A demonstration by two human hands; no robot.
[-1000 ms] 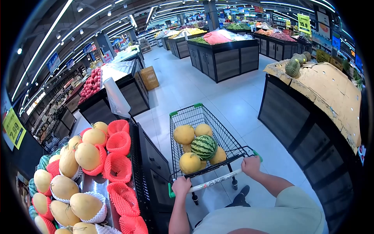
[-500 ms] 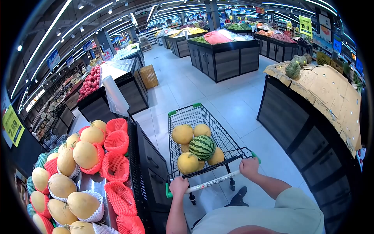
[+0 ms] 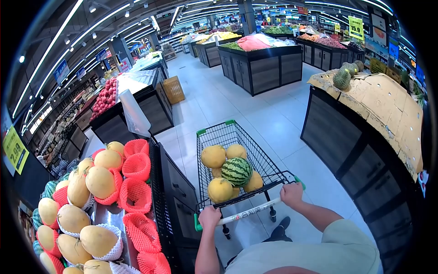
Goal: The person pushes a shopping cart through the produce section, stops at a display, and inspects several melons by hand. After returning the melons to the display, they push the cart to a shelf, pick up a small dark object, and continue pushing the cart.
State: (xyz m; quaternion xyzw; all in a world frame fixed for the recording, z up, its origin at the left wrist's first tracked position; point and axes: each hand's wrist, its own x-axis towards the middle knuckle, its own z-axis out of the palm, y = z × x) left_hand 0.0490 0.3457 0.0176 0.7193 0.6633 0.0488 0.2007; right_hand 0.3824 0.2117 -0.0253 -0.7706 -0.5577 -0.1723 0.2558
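Observation:
Both my hands grip the white handlebar (image 3: 251,212) of a wire shopping cart (image 3: 267,160) with green corner caps. My left hand (image 3: 210,216) is closed round its left end, and my right hand (image 3: 291,193) is closed round the right end. Inside the basket lies a striped watermelon (image 3: 237,172) on top of several yellow melons (image 3: 220,190). The undersides of the melons are partly hidden by the watermelon and the wire.
Close on the left is a stand of yellow melons (image 3: 99,240) with empty red foam nets (image 3: 139,196). A cardboard-topped counter (image 3: 383,105) bearing spiky fruit (image 3: 341,79) flanks the right. Ahead, a dark produce island (image 3: 269,73) and an orange crate (image 3: 174,90) stand on the tiled floor.
Almost nothing differs. The view has shifted very slightly, while both hands stay on the handlebar and the fruit in the cart keeps its place.

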